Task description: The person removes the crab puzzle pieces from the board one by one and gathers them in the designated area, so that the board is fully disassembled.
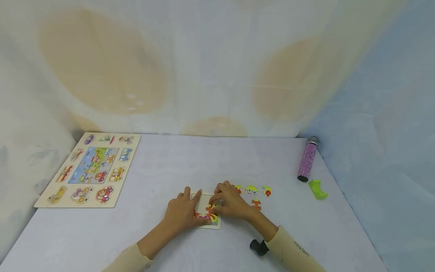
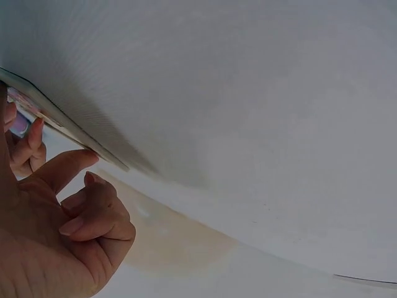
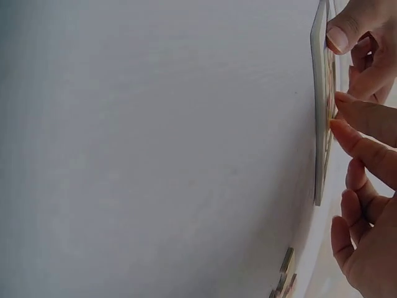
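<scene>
I'm watching the work from the head view, where a small, square, pale wooden puzzle board [image 1: 203, 202] is lying on the near middle of the white tabletop [image 1: 163, 158]. Brightly coloured red and yellow puzzle pieces [image 1: 214, 220] are filling its near and right parts, while its far-left part is showing bare wood. On its left side, the left hand [image 1: 181, 212] is keeping thumb and forefinger spread wide, the thumb lying across the near pieces. The right hand [image 1: 232, 202] is bending its fingers onto the pieces on the right; in the right wrist view thumb and forefinger tips are meeting the board narrowly, and I cannot tell whether they are pinching a piece.

Just right of that hand, loose puzzle pieces in yellow-green, red and orange [image 1: 251, 190] are lying apart. A black, rounded object [image 1: 257, 247] is sitting nearer, partly behind the beige right sleeve [image 1: 293, 251]. Far left, a large wooden board with vehicle pictures [image 1: 64, 204] is resting; far right, a glittery pink cylinder with a silvery end [image 1: 307, 160] is lying beside a bright green curved object [image 1: 317, 189].
</scene>
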A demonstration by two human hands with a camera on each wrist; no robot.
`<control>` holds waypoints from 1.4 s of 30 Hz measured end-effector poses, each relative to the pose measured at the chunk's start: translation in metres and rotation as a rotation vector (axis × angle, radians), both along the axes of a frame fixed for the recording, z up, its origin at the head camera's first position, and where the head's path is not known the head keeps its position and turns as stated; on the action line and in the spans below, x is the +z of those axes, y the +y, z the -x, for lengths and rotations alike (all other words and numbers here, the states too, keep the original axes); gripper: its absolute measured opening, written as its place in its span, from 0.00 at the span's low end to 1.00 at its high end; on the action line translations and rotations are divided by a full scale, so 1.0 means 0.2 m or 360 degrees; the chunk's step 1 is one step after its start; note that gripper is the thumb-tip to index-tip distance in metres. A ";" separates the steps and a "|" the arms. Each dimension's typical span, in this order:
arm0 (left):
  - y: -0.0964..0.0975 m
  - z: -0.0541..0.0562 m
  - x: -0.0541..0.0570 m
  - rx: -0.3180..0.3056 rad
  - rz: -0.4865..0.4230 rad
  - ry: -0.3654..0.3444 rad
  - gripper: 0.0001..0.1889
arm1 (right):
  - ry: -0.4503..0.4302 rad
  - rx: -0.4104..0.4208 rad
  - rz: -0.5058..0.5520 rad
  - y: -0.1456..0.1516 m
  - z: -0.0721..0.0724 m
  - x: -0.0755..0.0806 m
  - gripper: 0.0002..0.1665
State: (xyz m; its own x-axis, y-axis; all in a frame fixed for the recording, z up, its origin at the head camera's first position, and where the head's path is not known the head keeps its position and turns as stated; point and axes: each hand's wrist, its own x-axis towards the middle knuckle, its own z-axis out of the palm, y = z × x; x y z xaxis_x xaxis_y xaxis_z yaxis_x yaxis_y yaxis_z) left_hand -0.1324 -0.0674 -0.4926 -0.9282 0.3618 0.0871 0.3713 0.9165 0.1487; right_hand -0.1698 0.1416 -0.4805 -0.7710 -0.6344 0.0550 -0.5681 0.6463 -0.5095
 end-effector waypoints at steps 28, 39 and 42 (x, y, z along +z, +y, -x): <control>0.02 0.00 0.04 -0.0011 0.0045 0.0005 0.55 | -0.0359 -0.0006 0.0087 0.01 0.07 0.03 0.08; 0.02 0.00 0.03 -0.0001 -0.0001 -0.0036 0.55 | -0.0435 -0.0050 0.0191 0.06 0.07 0.00 0.06; 0.02 0.00 0.03 -0.0003 -0.0006 -0.0033 0.55 | -0.0441 -0.0082 0.0179 0.07 0.07 -0.01 0.07</control>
State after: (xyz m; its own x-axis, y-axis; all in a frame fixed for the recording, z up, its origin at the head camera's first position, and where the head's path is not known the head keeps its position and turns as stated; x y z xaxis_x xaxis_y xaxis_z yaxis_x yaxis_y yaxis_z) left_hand -0.1321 -0.0633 -0.4862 -0.9292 0.3632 0.0691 0.3697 0.9153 0.1599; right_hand -0.1836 0.1559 -0.4831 -0.7974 -0.5961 -0.0944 -0.3654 0.6014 -0.7105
